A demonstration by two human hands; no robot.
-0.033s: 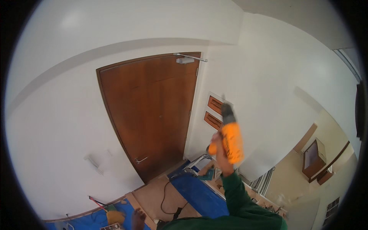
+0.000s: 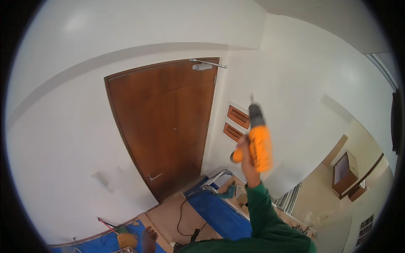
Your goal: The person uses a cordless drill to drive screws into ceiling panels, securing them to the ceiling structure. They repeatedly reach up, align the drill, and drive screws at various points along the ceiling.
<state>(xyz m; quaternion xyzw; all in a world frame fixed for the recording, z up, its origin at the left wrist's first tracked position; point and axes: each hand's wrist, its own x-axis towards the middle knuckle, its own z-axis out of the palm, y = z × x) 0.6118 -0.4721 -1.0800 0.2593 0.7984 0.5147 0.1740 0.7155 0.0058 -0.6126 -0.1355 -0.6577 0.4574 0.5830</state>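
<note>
My right hand (image 2: 249,162) is closed round the handle of an orange cordless drill (image 2: 260,147), held up in front of the white wall. The drill's black chuck (image 2: 255,114) and thin bit (image 2: 252,98) point upward. Behind the chuck, two orange signs (image 2: 238,117) hang on the wall. My left hand (image 2: 149,239) is low at the bottom edge, slightly blurred, with its fingers apart and nothing visible in them. It is nearest the blue floor covering.
A brown wooden door (image 2: 164,126) with a closer (image 2: 202,66) stands ahead. Below lie a blue sheet (image 2: 219,215), a teal power tool (image 2: 228,191) on a workbench, a black cable (image 2: 180,219) and metal strips (image 2: 289,198). Furniture (image 2: 346,170) shows beyond the opening at right.
My right hand has raised the drill slightly and moved it a little to the right. My left hand has shifted slightly up and left.
</note>
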